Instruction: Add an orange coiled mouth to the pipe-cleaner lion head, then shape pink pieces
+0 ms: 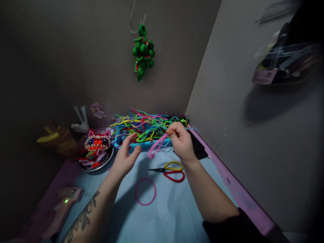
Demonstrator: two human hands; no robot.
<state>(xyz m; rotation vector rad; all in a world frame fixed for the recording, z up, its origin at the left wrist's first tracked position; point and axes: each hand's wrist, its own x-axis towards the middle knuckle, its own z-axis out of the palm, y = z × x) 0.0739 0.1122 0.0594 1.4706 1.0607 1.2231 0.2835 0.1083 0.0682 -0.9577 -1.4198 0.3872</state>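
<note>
My right hand [180, 140] pinches the upper end of a pink pipe cleaner [157, 146] that hangs down and left, just above the light blue mat [162, 216]. My left hand [126, 156] hovers beside it with fingers spread and holds nothing, its fingertips close to the pipe cleaner's lower end. Behind both hands a blue tray [141, 144] carries a heap of coloured pipe cleaners [149, 125]. On the mat below lie a pink pipe-cleaner ring [145, 191] and small scissors [169, 170] with yellow and red handles.
A plate [97, 165] at the left holds a pipe-cleaner animal figure [97, 143]. A green pipe-cleaner figure [142, 50] hangs on the back wall. A pink device [67, 199] with a green light lies at the near left. The right wall stands close by the table's pink edge [235, 189].
</note>
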